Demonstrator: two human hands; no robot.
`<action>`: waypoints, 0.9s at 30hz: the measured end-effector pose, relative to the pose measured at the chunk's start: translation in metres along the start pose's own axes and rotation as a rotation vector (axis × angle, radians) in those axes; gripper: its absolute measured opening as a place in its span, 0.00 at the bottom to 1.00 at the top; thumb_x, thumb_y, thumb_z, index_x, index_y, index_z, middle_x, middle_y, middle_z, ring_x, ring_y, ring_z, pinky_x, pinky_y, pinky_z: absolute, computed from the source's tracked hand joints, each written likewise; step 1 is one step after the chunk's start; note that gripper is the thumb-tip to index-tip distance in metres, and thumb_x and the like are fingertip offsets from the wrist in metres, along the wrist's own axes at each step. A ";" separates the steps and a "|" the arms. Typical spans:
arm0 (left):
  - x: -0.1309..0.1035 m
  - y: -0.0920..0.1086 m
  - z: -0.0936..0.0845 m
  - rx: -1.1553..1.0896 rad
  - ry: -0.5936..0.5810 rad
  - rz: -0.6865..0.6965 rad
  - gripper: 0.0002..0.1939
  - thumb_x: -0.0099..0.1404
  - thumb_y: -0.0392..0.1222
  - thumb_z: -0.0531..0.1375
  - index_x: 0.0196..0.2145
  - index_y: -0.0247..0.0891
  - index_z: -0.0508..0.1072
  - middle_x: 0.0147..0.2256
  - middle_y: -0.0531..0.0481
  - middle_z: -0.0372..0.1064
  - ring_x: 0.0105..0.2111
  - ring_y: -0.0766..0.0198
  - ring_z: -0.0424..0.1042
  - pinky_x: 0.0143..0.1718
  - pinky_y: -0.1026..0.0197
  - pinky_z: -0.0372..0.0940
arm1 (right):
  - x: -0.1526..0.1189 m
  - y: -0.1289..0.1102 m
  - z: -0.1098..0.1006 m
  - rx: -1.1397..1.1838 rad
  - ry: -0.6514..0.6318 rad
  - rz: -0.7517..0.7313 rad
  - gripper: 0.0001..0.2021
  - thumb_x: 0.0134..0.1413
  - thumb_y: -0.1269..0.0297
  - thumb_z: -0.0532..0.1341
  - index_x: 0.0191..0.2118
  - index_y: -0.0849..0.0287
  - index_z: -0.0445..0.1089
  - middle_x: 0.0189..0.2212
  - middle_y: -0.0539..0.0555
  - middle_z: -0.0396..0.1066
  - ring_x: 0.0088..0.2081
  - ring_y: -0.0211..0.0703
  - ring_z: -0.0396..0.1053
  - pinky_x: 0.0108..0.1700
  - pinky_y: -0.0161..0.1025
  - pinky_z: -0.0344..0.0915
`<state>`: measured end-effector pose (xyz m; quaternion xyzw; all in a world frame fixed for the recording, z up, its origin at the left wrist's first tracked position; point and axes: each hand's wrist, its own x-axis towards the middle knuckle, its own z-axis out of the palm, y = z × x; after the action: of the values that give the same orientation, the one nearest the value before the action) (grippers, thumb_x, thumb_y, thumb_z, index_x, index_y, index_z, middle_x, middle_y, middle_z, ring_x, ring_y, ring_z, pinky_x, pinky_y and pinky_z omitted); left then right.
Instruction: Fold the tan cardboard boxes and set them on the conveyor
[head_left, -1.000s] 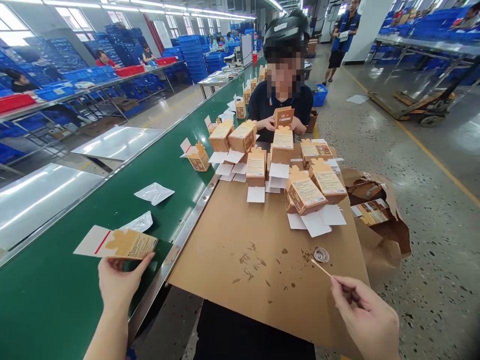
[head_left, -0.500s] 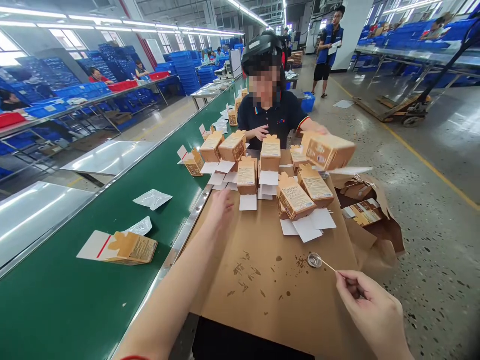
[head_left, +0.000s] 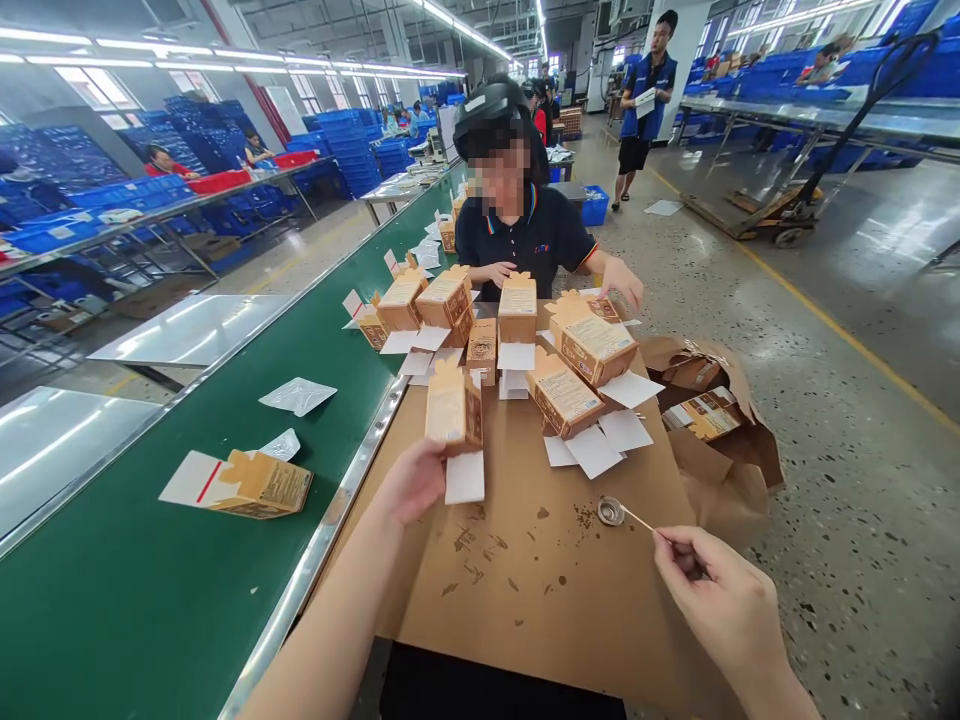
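My left hand (head_left: 415, 482) is closed on the near lower end of a brown printed carton (head_left: 447, 408). The carton is tilted, its cut-out flap pointing away from me and a white flap (head_left: 465, 478) hanging at the near end. Some of the fingers are hidden by the carton. In my right hand (head_left: 716, 590), thumb and fingers pinch a thin pale stick (head_left: 639, 518). Its far tip reaches a small round clear cup (head_left: 610, 511) on the cardboard sheet (head_left: 525, 570). Dark specks and smears mark the sheet left of the cup.
Several similar cartons (head_left: 564, 392) stand across the far part of the sheet. A co-worker (head_left: 525, 240) sits opposite, one hand extended over the right-hand cartons. On the left runs a green conveyor belt (head_left: 135, 590) with an open carton (head_left: 274, 487) and clear pouches (head_left: 298, 396). A paper bag (head_left: 731, 485) is at right.
My left hand has taken hold of a carton and drawn it nearer, out of the group. The co-worker has put down a carton on the right. My right hand still holds the stick at the cup.
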<state>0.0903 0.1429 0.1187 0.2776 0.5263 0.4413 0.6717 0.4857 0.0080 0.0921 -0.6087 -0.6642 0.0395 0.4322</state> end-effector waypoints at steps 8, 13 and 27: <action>-0.069 -0.087 -0.029 -0.152 -0.075 -0.075 0.39 0.66 0.62 0.77 0.69 0.41 0.83 0.63 0.34 0.88 0.70 0.28 0.83 0.76 0.30 0.75 | 0.010 0.006 0.006 -0.063 -0.231 -0.009 0.13 0.76 0.61 0.61 0.34 0.48 0.74 0.26 0.50 0.79 0.25 0.44 0.77 0.30 0.39 0.72; -0.063 -0.083 -0.014 -0.017 -0.077 -0.034 0.40 0.57 0.60 0.87 0.63 0.43 0.86 0.67 0.34 0.86 0.71 0.26 0.82 0.73 0.31 0.77 | 0.017 0.012 0.015 -0.071 -0.301 -0.015 0.11 0.71 0.64 0.61 0.33 0.48 0.71 0.25 0.48 0.78 0.25 0.44 0.77 0.30 0.38 0.68; -0.029 -0.073 0.000 0.163 -0.099 0.130 0.43 0.52 0.59 0.91 0.58 0.40 0.83 0.61 0.33 0.88 0.63 0.34 0.87 0.69 0.35 0.80 | -0.032 -0.064 0.046 0.220 -0.219 -0.112 0.12 0.77 0.72 0.62 0.40 0.52 0.80 0.27 0.48 0.80 0.24 0.39 0.76 0.31 0.34 0.74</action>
<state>0.1106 0.0838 0.0711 0.3864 0.5074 0.4252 0.6422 0.4039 -0.0137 0.0835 -0.5119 -0.7320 0.1538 0.4226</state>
